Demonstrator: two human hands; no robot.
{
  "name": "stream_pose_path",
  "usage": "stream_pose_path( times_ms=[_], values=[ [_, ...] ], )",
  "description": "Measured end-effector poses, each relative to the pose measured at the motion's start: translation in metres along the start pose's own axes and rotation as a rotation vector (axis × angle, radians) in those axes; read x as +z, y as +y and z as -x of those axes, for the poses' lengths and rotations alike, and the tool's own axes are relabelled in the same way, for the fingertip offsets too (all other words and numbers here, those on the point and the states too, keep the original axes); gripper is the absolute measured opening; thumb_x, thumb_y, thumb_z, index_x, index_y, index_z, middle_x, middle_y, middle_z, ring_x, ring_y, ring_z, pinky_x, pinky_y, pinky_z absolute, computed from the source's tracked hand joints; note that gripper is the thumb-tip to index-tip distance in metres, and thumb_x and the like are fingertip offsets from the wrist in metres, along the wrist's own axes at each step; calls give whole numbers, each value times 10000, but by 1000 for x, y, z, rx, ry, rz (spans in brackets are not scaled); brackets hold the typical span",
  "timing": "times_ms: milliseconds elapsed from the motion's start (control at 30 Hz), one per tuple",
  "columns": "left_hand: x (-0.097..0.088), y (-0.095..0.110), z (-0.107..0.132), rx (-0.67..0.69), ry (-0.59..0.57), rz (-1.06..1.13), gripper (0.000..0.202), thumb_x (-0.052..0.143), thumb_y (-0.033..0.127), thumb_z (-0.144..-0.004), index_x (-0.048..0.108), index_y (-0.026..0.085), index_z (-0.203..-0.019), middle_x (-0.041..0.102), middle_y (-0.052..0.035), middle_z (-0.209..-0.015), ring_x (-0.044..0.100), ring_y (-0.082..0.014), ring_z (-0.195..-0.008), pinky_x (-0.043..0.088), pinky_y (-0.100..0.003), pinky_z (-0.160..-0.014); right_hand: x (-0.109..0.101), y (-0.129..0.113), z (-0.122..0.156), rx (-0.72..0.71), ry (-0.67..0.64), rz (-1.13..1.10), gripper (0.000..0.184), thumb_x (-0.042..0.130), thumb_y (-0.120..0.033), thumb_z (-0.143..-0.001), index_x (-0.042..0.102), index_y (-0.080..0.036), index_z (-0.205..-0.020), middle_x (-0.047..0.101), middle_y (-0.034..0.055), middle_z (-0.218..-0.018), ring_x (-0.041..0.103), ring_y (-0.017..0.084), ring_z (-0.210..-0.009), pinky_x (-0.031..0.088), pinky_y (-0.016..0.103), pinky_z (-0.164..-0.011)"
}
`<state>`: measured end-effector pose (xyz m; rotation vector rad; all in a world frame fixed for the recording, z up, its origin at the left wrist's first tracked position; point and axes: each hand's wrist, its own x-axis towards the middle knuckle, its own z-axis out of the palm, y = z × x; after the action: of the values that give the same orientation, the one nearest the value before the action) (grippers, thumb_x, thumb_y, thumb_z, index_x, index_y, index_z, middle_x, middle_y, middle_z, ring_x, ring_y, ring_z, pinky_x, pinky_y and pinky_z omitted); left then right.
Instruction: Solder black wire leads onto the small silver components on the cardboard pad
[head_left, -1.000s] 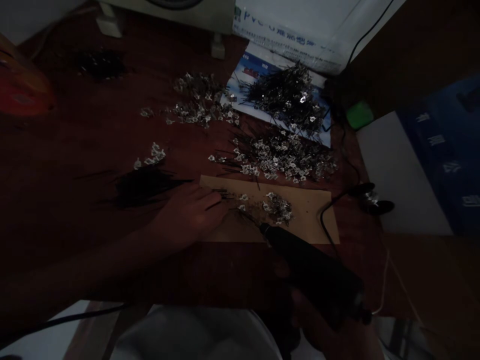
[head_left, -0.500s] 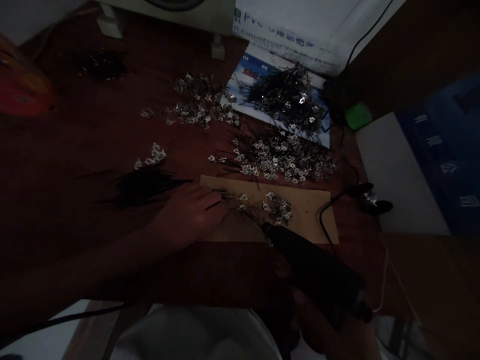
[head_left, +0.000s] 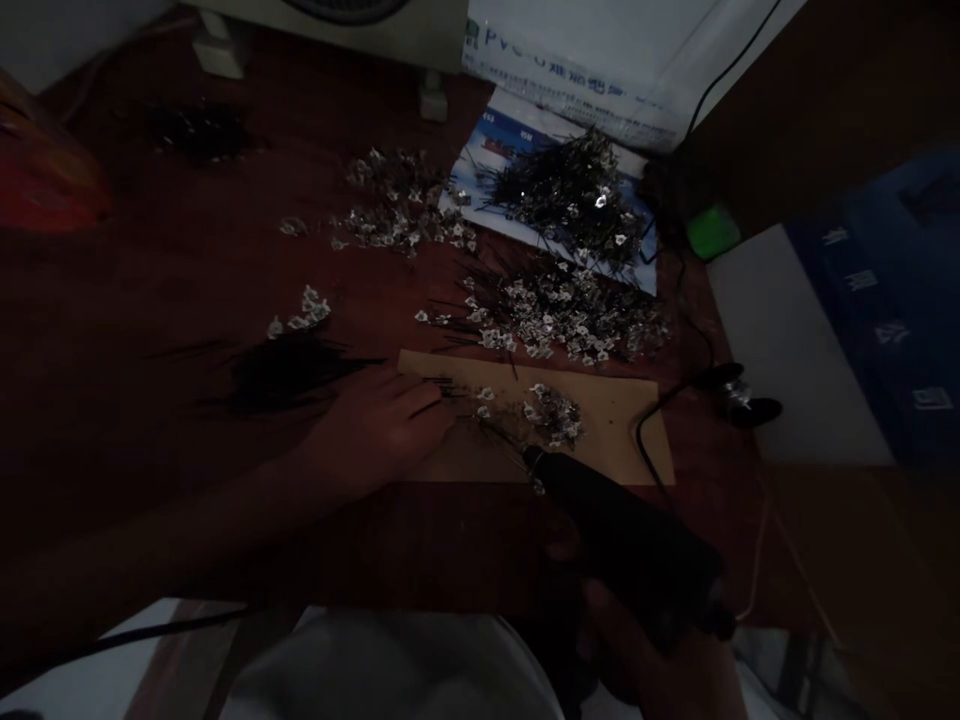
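Observation:
My left hand rests on the left end of a brown cardboard sheet, fingers curled and pinching thin black wires. My right hand, low at the bottom right, is closed round a black corded power tool. The tool's tip points up-left and touches the cardboard just right of the left hand's fingers. A small heap of shiny metal pieces lies on the cardboard by the tip.
Larger piles of metal pieces and black wires lie behind the cardboard, more to the left. A dark wire bundle sits left of my hand. A green object, a black cable and white boxes stand to the right.
Almost nothing differs. The view has shifted slightly, and the tool has stayed at the same spot on the cardboard.

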<state>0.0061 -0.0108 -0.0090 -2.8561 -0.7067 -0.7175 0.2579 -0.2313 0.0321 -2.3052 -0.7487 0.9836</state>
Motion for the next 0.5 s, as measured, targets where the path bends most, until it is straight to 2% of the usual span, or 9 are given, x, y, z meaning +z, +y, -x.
stream_pose_path(
  times_ms=[100, 233, 367, 500],
  values=[
    [1, 0, 2, 4, -10, -10, 155, 619, 161, -1046, 741, 181, -952, 694, -25, -837, 628, -202, -787, 490, -372, -768, 2, 10, -2, -12, -18, 11, 620, 683, -769, -853, 844, -265, -1174, 599, 45, -517, 476, 254, -350, 363, 376, -315],
    [1, -1, 1, 3, -12, -9, 146, 630, 153, -1035, 732, 184, -934, 678, -22, -816, 614, -195, -766, 480, -367, -753, 2, 10, -1, -41, -22, 1, 609, 714, -739, -847, 835, -232, -1162, 615, 26, -540, 461, 205, -360, 350, 327, -335],
    [0, -1, 0, -2, 11, -3, 180, 619, 160, -1042, 720, 184, -896, 666, -19, -795, 602, -193, -750, 472, -367, -738, 2, 0, 1, -13, -15, -9, 582, 753, -687, -847, 841, -196, -1147, 613, 14, -521, 489, 183, -393, 367, 285, -362],
    [-2, -1, 0, -13, 13, 18, 216, 595, 179, -1059, 706, 188, -874, 664, -22, -793, 603, -188, -759, 470, -365, -743, 2, -17, 4, -41, 8, -10, 577, 757, -692, -821, 867, -175, -1052, 617, 17, -512, 542, 180, -411, 395, 269, -367]
  ],
)
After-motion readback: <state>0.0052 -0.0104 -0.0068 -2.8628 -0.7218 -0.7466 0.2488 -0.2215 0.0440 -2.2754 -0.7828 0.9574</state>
